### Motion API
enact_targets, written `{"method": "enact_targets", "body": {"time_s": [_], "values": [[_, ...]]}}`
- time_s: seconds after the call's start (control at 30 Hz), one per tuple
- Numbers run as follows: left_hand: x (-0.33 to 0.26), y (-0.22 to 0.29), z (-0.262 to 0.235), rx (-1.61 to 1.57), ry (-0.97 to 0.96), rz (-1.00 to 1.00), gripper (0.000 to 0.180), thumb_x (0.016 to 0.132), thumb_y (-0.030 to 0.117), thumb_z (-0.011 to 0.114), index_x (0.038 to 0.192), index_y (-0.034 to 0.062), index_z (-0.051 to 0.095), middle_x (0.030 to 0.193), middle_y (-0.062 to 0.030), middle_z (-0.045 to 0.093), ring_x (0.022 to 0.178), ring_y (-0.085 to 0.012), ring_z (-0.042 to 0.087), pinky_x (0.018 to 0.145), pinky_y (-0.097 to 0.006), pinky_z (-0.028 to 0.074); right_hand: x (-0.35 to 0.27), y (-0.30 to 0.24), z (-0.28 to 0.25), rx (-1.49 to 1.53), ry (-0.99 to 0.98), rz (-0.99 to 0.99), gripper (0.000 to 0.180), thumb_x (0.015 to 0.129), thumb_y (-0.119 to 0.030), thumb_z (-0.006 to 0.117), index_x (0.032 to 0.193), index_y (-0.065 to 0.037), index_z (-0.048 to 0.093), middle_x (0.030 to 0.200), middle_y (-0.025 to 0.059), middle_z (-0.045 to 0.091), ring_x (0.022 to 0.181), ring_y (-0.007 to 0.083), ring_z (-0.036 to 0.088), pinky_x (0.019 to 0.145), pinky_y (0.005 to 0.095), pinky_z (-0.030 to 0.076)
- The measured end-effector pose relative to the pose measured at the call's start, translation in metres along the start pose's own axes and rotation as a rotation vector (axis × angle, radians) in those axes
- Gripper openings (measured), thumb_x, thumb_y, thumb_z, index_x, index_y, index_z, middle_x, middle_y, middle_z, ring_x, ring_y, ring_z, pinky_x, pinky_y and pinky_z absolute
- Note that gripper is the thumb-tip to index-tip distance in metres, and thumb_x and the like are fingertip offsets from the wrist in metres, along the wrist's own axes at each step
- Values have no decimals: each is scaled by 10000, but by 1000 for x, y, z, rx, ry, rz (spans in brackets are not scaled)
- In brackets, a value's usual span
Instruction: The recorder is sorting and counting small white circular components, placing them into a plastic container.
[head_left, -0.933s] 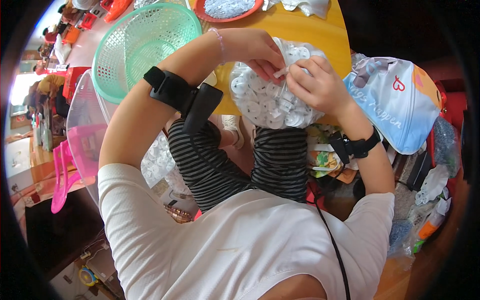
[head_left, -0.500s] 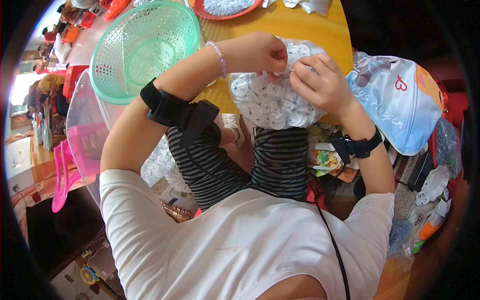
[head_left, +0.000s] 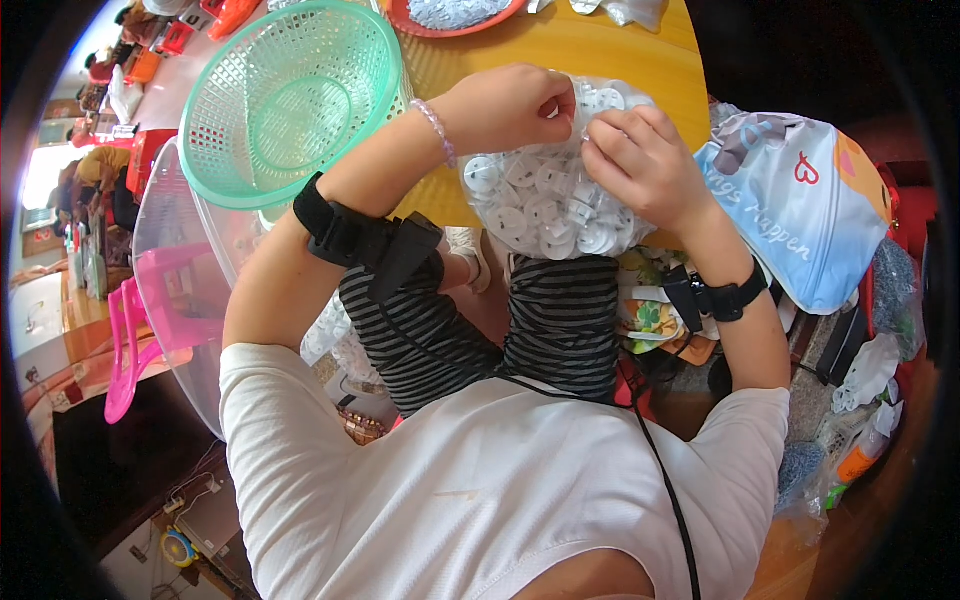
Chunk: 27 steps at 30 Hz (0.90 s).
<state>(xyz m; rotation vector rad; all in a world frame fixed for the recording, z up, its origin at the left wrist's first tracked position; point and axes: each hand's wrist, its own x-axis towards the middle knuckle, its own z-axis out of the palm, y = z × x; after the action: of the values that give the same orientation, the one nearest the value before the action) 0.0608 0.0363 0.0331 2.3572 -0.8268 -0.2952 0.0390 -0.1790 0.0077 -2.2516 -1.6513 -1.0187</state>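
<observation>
We find left hand [head_left: 515,103] and right hand [head_left: 645,165] fingers pinching the bag [head_left: 540,205] (grip partly hidden) — gentle, even tension advised.

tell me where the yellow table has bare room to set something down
The widest bare patch of the yellow table lies beyond the bag of white parts, bordered by the red plate and the green basket. A smaller one shows between the bag and the left forearm. Crowded: off the table's right edge, around the blue printed bag.
</observation>
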Motion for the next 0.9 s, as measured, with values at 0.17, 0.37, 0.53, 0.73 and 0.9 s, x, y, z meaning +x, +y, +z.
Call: {"method": "enact_targets", "body": {"time_s": [0.17,0.37,0.53,0.73,0.9], "values": [[-2,-1,4,1,45,-39,214,794,230,596,870,33,629,751,-128,630,734,-300,616,682,-377,492,1,-1,0,43,10,23,139,681,-135,607,804,-76,580,1017,38,565,957,197,566,861,359,434],[-6,0,10,-38,127,-66,220,785,231,601,873,31,629,783,-118,636,748,-298,619,683,-372,495,3,0,-3,127,-6,45,201,691,-103,596,875,-26,580,1027,82,572,933,224,587,855,358,450],[-15,1,21,-72,229,-42,183,815,135,614,924,-7,574,715,-126,580,637,-224,563,620,-327,467,6,-1,-4,173,3,97,214,700,-86,584,897,-2,580,1015,109,600,903,239,601,845,357,459],[-15,-2,20,-147,190,-12,180,846,142,609,932,-13,576,720,-93,586,650,-166,549,627,-300,463,2,1,-4,223,-40,106,247,680,-74,589,911,15,587,1009,111,604,908,243,603,840,359,466],[-9,-6,13,-260,40,-102,197,864,166,614,949,-12,604,746,-41,600,687,-109,532,641,-269,462,2,1,-3,232,-42,71,256,673,-69,591,913,18,592,1007,106,606,914,244,602,852,360,468]]}}
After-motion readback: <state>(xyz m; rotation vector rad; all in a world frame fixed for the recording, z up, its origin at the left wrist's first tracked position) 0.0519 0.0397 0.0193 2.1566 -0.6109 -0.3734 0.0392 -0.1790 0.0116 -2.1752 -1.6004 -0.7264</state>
